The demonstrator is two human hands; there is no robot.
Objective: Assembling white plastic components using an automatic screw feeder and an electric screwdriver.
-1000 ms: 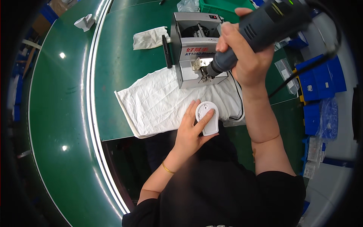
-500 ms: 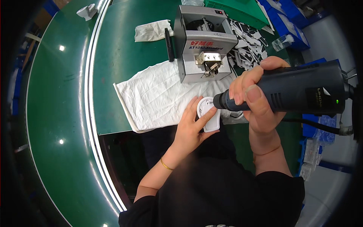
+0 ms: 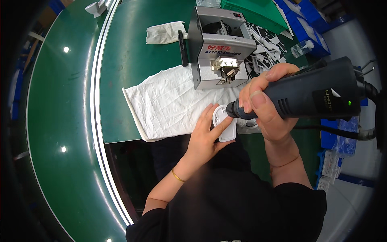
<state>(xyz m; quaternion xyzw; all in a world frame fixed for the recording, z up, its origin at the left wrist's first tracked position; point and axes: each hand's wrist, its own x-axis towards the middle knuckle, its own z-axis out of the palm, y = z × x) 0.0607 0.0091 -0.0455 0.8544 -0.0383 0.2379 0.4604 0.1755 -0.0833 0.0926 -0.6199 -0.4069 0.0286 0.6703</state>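
Observation:
A black electric screwdriver [image 3: 310, 97] lies level in my right hand [image 3: 268, 105], whose fingers wrap round its body; a green light glows near its rear. Its ribbed nose meets a small white plastic part [image 3: 229, 131], rounded at one end and squared at the other. The bit's tip is hidden behind the nose and my fingers. My left hand [image 3: 203, 133] grips the part from the left, thumb across its top face and fingers along its far side. Below both hands is the front edge of the table, with a white cloth [image 3: 165, 105] spread on it.
A grey screw-feeding machine [image 3: 219, 48] stands on the cloth's far edge. Beside it are a folded cloth [image 3: 165, 32] and a heap of black and white strips [image 3: 266, 50]. Behind sits a green bin [image 3: 258, 14]; blue bins [image 3: 306, 28] line the right. A green conveyor [image 3: 60, 113] runs along the left.
The screwdriver has shifted slightly left and its rear has swung a little toward me. The white part stays in my left hand, almost unmoved, with the nose still against it.

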